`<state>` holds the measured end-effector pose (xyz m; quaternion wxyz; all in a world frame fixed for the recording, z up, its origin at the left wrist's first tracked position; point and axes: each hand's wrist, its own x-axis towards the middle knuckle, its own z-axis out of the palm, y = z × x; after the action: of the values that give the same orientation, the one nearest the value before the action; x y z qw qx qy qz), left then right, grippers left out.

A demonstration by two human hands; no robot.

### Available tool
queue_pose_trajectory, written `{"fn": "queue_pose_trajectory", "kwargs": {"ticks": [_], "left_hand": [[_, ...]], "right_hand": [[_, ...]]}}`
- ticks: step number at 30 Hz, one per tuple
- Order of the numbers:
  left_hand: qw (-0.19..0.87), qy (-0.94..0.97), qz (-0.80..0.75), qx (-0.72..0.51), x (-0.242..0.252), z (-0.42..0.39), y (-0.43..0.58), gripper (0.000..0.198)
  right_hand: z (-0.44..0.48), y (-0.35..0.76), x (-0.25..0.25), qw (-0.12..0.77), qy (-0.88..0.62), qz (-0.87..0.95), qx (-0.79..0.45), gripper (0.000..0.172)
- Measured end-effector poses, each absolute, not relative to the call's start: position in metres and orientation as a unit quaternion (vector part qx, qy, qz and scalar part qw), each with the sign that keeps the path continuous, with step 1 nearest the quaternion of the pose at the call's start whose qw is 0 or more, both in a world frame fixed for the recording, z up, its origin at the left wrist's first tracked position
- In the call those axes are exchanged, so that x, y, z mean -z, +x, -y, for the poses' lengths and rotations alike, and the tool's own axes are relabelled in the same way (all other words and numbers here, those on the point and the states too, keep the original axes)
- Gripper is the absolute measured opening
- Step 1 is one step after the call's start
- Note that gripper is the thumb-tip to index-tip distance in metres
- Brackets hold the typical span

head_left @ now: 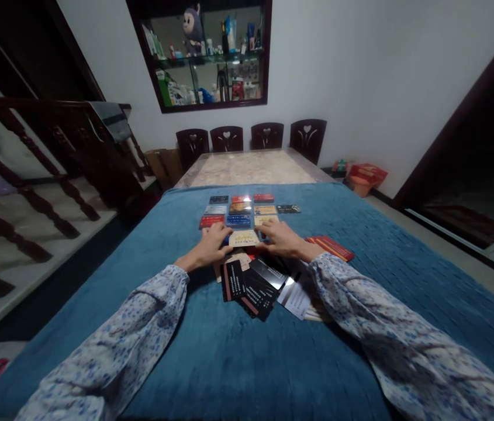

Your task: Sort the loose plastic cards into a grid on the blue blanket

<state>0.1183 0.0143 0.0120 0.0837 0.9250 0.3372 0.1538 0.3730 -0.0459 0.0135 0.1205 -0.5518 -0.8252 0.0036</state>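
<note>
My left fingers [219,230], right fingers [269,227]: holding cream card [244,238] between them | mid-frame | black cards [234,280]: lower centre

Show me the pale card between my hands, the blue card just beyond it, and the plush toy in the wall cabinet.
Pale card [244,238], head view: middle of its face.
Blue card [238,221], head view: middle of its face.
Plush toy [192,32], head view: near its middle.

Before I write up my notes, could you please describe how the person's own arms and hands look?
The left hand and right hand are bare, without gloves. Long, loose sleeves, pale with a small blue print, gather at their ends.
</note>
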Motion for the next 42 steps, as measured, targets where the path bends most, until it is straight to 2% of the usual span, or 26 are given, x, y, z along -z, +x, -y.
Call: {"fn": "queue_pose_trajectory", "kwargs": {"ticks": [13, 20, 42], "left_hand": [[0.081, 0.934, -0.319, -0.143, -0.018, -0.033, 0.162, 0.039], [0.061, 0.937, -0.316, -0.137, -0.018, -0.047, 0.184, 0.044], [-0.005, 0.936, -0.352, -0.034, -0.022, -0.079, 0.232, 0.041]], "right_hand": [[0.038, 0.408, -0.012, 0.111, -0.601, 0.791, 0.012, 0.035], [0.031, 0.427, -0.021, 0.100, -0.591, 0.800, -0.001, 0.027], [-0.009, 0.442, -0.027, 0.010, -0.653, 0.757, -0.010, 0.032]]}}
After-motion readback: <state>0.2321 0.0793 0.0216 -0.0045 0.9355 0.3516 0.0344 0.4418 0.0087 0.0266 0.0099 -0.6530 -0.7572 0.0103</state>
